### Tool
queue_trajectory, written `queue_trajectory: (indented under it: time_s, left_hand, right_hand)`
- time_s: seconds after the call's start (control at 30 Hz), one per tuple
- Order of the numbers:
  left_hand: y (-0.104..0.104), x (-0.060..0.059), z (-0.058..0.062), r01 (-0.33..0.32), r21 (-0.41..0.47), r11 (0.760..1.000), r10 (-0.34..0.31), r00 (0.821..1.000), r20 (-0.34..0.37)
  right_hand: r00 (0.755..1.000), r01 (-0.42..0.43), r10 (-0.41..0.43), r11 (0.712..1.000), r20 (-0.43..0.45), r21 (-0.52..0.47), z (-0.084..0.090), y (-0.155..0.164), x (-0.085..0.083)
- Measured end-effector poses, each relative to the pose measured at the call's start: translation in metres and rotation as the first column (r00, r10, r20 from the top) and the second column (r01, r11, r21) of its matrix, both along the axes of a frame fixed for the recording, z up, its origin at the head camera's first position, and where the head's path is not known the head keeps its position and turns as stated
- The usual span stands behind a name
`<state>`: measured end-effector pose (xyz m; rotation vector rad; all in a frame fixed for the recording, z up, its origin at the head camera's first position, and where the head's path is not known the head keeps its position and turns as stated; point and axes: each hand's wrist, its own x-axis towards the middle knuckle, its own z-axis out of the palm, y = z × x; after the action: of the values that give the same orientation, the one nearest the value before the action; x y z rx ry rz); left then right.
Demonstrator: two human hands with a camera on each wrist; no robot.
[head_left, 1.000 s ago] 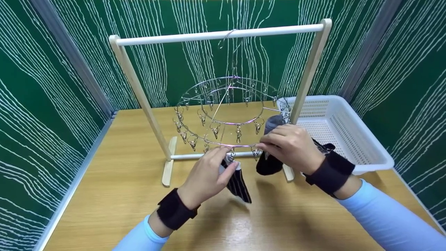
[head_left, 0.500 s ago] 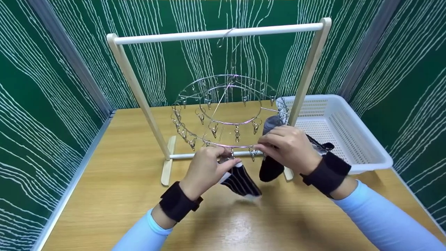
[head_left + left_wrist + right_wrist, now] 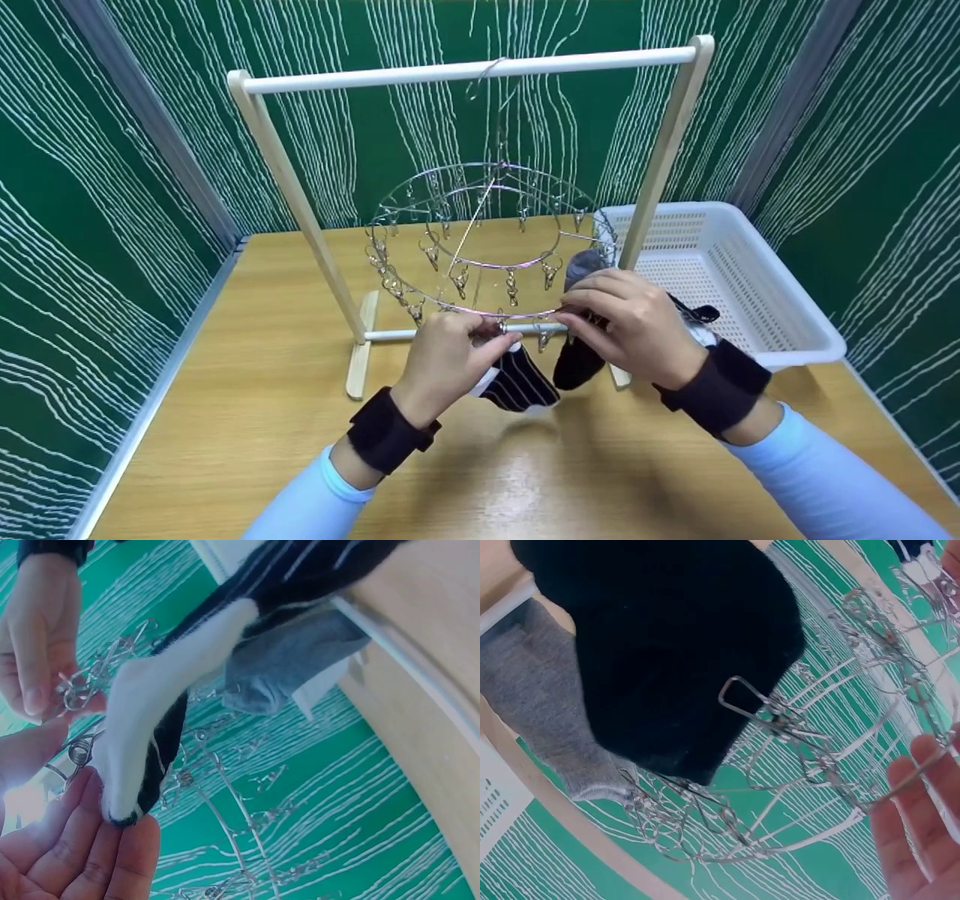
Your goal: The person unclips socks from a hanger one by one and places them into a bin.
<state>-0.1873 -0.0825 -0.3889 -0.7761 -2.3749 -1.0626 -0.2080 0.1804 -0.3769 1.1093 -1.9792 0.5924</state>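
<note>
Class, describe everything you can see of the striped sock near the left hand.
The striped sock is dark with thin pale lengthwise stripes and a white end, of soft knit fabric. It hangs limp below the front rim of the round wire clip hanger, above the wooden table. The left hand holds its white end up at a clip; the left wrist view shows fingertips touching it.

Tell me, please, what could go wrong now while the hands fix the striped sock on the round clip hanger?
1. The left hand holds the striped sock only by its white edge, so it might slip before a clip bites.
2. The round clip hanger hangs from one hook on the wooden rack; the right hand pulling its ring could swing or tilt it.
3. The black sock already clipped nearby might be knocked loose.
</note>
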Motion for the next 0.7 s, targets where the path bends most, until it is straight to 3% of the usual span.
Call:
queue_trajectory:
  time_s: [0.17, 0.47, 0.6, 0.7]
  left_hand:
    - [0.001, -0.001, 0.0, -0.006, 0.002, 1.0, 0.006, 1.0, 0.005]
    - [0.0, -0.003, -0.001, -0.008, 0.011, 1.0, 0.008, 1.0, 0.005]
    - [0.0, -0.003, -0.002, -0.009, 0.013, 1.0, 0.009, 1.0, 0.0]
    - [0.001, -0.002, -0.001, -0.007, 0.021, 1.0, 0.007, 1.0, 0.009]
  right_hand:
    - [0.999, 0.025, -0.023, 0.997, 0.026, -0.067, -0.007, 0.003, 0.011]
    - [0.996, -0.035, 0.037, 0.999, 0.075, -0.034, -0.039, -0.005, 0.018]
    - [0.986, -0.024, 0.021, 1.0, 0.164, 0.015, -0.056, -0.011, 0.016]
    - [0.963, -0.021, 0.003, 0.998, 0.269, 0.063, -0.067, -0.016, 0.012]
